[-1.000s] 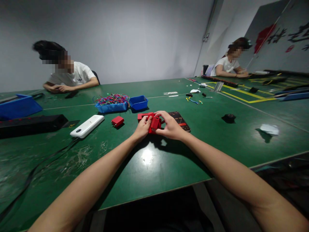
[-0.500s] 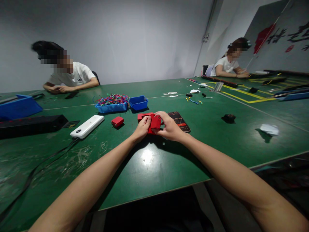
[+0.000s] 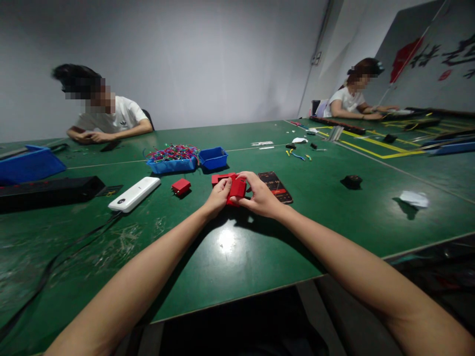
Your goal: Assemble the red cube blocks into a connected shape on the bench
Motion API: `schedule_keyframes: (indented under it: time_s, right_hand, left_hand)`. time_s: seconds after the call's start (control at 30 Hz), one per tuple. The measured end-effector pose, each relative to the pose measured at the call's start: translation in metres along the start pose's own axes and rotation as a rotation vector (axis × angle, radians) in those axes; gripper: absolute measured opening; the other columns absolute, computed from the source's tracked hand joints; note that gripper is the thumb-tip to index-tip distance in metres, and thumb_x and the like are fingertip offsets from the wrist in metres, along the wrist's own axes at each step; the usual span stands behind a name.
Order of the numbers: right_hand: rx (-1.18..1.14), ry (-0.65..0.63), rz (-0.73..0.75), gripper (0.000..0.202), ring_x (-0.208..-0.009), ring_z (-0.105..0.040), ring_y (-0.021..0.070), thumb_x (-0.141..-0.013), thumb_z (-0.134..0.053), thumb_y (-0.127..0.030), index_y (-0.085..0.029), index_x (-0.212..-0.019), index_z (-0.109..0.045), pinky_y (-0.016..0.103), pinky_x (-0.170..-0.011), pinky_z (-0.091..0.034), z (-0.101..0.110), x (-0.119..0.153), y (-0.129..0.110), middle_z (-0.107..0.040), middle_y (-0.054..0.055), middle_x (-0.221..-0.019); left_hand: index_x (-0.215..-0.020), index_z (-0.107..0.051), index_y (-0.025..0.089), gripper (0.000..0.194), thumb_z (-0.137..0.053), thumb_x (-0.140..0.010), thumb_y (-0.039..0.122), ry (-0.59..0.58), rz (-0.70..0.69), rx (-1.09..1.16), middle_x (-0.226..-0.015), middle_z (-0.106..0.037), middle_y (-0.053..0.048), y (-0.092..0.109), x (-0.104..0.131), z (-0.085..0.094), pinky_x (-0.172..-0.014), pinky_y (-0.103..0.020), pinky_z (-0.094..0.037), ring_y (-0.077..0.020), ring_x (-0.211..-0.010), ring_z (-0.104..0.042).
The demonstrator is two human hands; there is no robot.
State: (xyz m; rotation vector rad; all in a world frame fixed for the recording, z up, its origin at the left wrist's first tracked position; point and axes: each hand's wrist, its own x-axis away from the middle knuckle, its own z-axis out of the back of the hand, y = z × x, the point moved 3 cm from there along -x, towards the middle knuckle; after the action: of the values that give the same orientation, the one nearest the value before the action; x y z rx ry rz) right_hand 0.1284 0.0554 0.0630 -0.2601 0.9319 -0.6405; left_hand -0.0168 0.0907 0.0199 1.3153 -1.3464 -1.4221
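Close together over the table, my left hand [image 3: 218, 194] and my right hand [image 3: 257, 194] both hold a small red block-shaped piece [image 3: 238, 187] with a slotted or dotted face. My left thumb presses on its left side. The right fingers curl round its right side, thumb below and index finger on top. More red material [image 3: 219, 179] shows just behind the left fingers; I cannot tell whether it is joined to the block. A similar red block with small metal prongs [image 3: 180, 186] lies to the left. A phone [image 3: 274, 185] with a lit timer screen lies beside my right hand.
A blue bin of coloured wires [image 3: 172, 164] and a smaller blue bin [image 3: 213, 158] stand beyond my hands. A white power bank [image 3: 134, 194] with a cable lies left. On the right are a black block [image 3: 352, 181] and crumpled white paper [image 3: 413, 199]. Two people sit across the table.
The red block has turned slightly between my fingers, so its patterned face shows more. My hands have hardly moved. The person at the right has stretched an arm forward.
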Motion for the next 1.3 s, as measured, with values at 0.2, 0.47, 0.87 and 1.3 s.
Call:
schedule_keyframes:
  time_s: [0.2,0.47,0.87,1.3]
  right_hand:
    - [-0.001,-0.061,0.037,0.060,-0.120,-0.050,0.0263,-0.076,-0.071,-0.038,-0.020,-0.127,-0.044,0.045,-0.101,-0.044,-0.002,0.002,0.002,-0.051,0.014,-0.126]
    - [-0.036,-0.128,0.068,0.099,-0.134,-0.038,0.0288,-0.066,-0.079,-0.035,-0.020,-0.145,-0.020,0.048,-0.112,-0.033,-0.013,0.008,0.009,-0.038,0.018,-0.141]
    - [0.039,-0.051,-0.011,0.093,-0.127,-0.042,0.0292,-0.058,-0.074,-0.019,-0.019,-0.140,-0.030,0.046,-0.108,-0.037,-0.012,0.007,0.003,-0.044,0.015,-0.133]
    - [0.043,-0.044,-0.036,0.094,-0.126,-0.043,0.0285,-0.058,-0.074,-0.020,-0.020,-0.141,-0.030,0.044,-0.108,-0.037,-0.012,0.007,0.012,-0.044,0.014,-0.132]
  left_hand:
    - [-0.104,-0.061,0.015,0.050,-0.062,-0.078,0.058,-0.021,0.040,0.121,-0.082,-0.067,-0.003,0.000,0.000,0.000,-0.065,-0.024,-0.046,-0.0120,-0.067,-0.059]
    - [-0.103,-0.061,0.016,0.046,-0.069,-0.075,0.052,0.000,0.037,0.180,-0.089,-0.067,-0.002,0.002,0.001,-0.002,-0.067,-0.022,-0.047,-0.0101,-0.070,-0.059]
    - [-0.105,-0.063,0.015,0.056,-0.060,-0.076,0.063,-0.073,0.012,0.183,-0.089,-0.067,-0.003,0.004,0.005,-0.008,-0.071,-0.024,-0.045,-0.0123,-0.074,-0.059]
    - [-0.102,-0.065,0.009,0.058,-0.072,-0.066,0.054,-0.087,0.021,0.121,-0.085,-0.067,-0.005,0.015,0.005,-0.006,-0.068,-0.024,-0.044,-0.0133,-0.072,-0.058]
